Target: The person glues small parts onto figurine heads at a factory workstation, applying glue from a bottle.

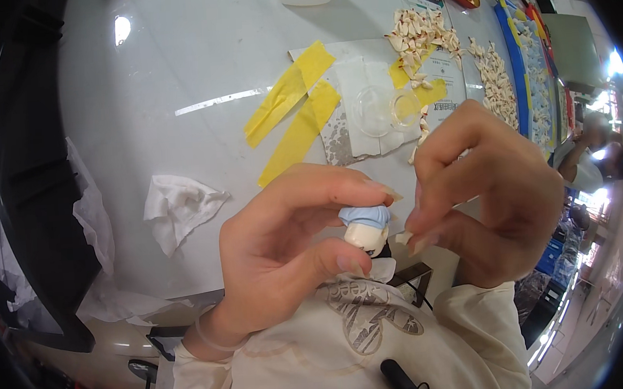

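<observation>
Workshop: parts piles (416,32), taped bench (173,74)

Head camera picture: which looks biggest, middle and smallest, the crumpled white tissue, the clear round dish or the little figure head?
1. Crumpled white tissue
2. Clear round dish, lying farther away
3. Little figure head, close to the camera, so nearly level with the dish

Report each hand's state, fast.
Left hand: closed, pinching a small figurine between thumb and fingers.
Right hand: closed, pinching a tiny pale piece beside the figurine.

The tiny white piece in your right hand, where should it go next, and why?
Probably onto the little figure's head. The left hand pinches the figure, and the right hand holds the tiny white piece right beside it, not quite touching.
</observation>
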`<state>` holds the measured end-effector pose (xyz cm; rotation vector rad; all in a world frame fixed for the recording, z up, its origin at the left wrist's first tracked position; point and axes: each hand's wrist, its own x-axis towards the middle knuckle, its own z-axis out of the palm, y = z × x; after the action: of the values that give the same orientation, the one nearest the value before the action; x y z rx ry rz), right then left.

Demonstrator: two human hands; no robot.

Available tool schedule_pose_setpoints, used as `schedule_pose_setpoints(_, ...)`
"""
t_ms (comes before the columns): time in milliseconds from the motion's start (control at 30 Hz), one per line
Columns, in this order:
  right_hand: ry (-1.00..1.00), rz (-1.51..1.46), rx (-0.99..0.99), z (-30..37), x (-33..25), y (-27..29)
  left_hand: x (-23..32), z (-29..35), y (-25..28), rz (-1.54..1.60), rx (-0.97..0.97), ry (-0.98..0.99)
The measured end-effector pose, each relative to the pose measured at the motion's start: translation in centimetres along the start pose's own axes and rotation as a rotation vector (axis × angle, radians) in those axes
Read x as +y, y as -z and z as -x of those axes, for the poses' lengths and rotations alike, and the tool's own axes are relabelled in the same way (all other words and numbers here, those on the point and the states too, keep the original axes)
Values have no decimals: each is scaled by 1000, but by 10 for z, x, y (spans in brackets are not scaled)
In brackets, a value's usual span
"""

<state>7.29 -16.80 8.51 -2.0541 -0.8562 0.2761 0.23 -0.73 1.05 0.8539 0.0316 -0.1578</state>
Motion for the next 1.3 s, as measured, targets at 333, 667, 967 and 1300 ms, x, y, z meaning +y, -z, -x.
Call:
schedule_pose_setpoints(333,-148,-153,129,11,5,-18,-4,5,7,-121,-91,-155)
schedule_pose_setpoints(667,-186,-225,163,19,2,-27,-6,7,7,-358,-104,-258)
schedule_pose_setpoints(967,-136,-361,199,23,11,-23,-2,3,5,-74,-124,-105)
schedule_pose_setpoints(1300,68,38,322,32,15,-45,-3,6,7,208,-228,-34)
